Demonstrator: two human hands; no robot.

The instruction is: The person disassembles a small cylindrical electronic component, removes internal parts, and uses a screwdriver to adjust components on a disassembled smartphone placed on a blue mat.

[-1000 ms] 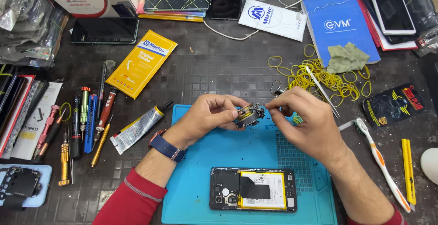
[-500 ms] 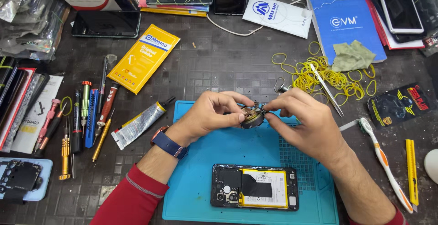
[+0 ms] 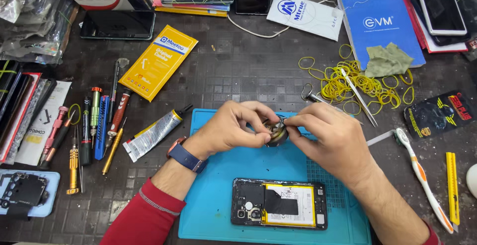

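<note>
Head view looks straight down on a dark table (image 3: 238,71), where both hands meet over the far edge of a blue work mat (image 3: 218,210). Between them is a small round metal part (image 3: 276,132), roughly disc-shaped, held just above the mat. The left hand (image 3: 233,126) comes in from the left, with its fingers (image 3: 258,123) curled and clamped on the part's left side. The right hand (image 3: 328,136) comes in from the right, with its fingertips (image 3: 293,122) pinched together at the part's upper right rim; whether they grip the part itself or something thin on it cannot be told. Both hands are equally close, touching it from opposite sides. Being round, the part has no clear long axis; its flat face seems tilted toward the camera, though fingers hide much of it. Near the person, an opened phone (image 3: 279,209) lies flat on the mat, long axis left to right. Tweezers (image 3: 358,97) rest among yellow rubber bands (image 3: 343,83) beyond the right hand.
</note>
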